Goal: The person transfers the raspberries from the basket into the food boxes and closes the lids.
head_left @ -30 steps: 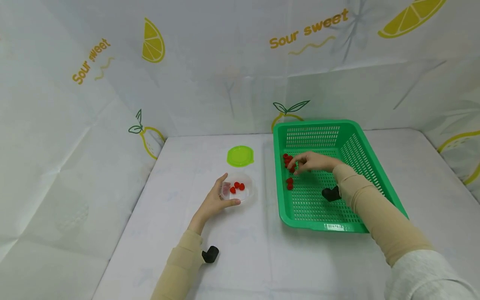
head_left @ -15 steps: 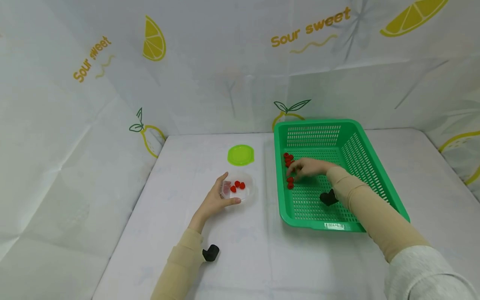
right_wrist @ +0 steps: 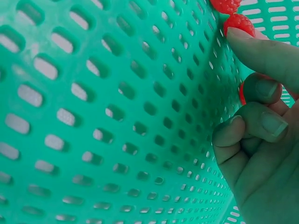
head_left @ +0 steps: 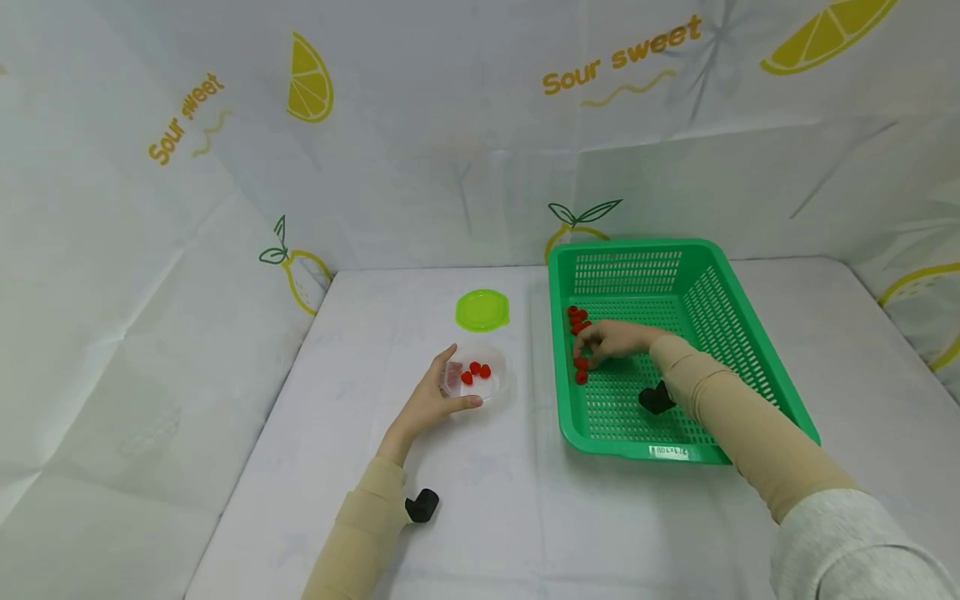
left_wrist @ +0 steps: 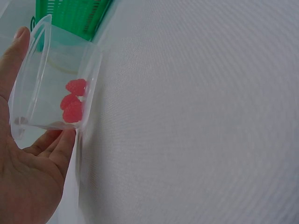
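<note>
My left hand (head_left: 427, 408) holds a clear round plastic tub (left_wrist: 56, 70) by its side, thumb and fingers spread around the wall. Three red raspberries (left_wrist: 72, 112) lie on the tub's bottom. Inside the green basket (head_left: 622, 450), my right hand (head_left: 611, 340) is at the left side, its fingers curled. Thumb tip and a hidden finger pinch a raspberry (right_wrist: 239, 24), with another raspberry (right_wrist: 226, 4) touching it. Part of one more red piece shows behind the curled fingers in the right wrist view. Several raspberries (head_left: 576, 317) lie just beyond the hand, partly covered by it.
A lime-green lid (head_left: 482, 310) lies flat on the white table cover (head_left: 480, 517), behind the tub. The basket's perforated wall (right_wrist: 117, 112) rises close beside the right hand. Behind the table hangs a white sheet (head_left: 420, 150) printed with lemons.
My right hand has moved from the farther raspberries toward the near pair and now pinches one there. That pair has shifted slightly toward me. My left hand and the tub stay put.
</note>
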`<action>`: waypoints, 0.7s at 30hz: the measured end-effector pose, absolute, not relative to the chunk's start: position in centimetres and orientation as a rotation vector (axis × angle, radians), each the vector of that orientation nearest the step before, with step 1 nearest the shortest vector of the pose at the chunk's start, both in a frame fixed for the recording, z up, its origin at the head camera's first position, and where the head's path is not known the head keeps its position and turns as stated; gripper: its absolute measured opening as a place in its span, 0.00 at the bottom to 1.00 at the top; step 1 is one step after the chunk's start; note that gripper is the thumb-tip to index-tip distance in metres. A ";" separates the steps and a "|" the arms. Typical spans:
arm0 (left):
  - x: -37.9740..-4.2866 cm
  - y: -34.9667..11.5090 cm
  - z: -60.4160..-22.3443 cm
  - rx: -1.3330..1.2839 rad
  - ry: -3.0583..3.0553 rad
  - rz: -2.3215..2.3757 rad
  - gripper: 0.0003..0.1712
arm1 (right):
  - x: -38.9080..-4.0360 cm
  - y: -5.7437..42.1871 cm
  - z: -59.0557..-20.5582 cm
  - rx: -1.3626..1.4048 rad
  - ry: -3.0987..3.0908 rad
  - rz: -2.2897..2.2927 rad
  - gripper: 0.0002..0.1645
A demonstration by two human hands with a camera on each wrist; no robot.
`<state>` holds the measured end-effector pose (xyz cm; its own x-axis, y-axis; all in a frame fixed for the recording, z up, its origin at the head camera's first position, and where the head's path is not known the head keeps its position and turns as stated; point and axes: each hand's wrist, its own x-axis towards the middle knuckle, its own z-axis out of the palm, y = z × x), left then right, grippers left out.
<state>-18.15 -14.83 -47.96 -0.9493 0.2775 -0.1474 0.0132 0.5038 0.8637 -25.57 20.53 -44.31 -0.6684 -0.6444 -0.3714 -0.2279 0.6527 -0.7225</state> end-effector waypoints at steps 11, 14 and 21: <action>-18.1 -14.8 -47.8 0.242 2.473 1.427 0.60 | -25.4 21.0 -43.7 -0.660 2.248 -0.838 0.12; -18.1 -14.8 -47.7 0.246 2.473 1.426 0.59 | -25.2 21.3 -43.3 -0.636 2.252 -0.852 0.12; -18.1 -14.9 -47.8 0.247 2.475 1.424 0.62 | -24.8 21.5 -42.1 -0.597 2.238 -0.909 0.14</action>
